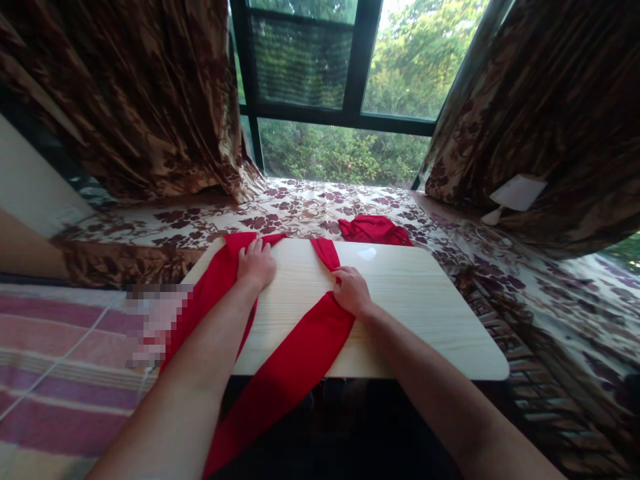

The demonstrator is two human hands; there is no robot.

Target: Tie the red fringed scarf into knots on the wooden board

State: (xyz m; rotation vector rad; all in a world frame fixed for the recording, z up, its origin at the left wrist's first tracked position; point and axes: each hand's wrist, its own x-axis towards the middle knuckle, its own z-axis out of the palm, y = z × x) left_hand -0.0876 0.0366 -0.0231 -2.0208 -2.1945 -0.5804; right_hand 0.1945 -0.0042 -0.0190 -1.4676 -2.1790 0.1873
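Long red cloth, which looks like part of a garment (295,353), runs from the wooden tabletop down over its near edge toward me. My right hand (351,290) pinches this strip where it narrows, and a short red end (326,252) sticks out beyond the fingers. My left hand (257,263) lies palm down, fingers apart, on the edge of a second red stretch of fabric (215,280) at the table's left side. My forearm covers part of that stretch. Whether both red pieces join is hidden below the table edge.
The light wooden table (420,313) has rounded corners. Behind it, a crumpled red cloth (375,230) lies on the floral-covered window ledge (295,207). A white lamp (517,193) stands at right, a striped bed (60,380) at left. Patterned curtains (165,100) flank the window.
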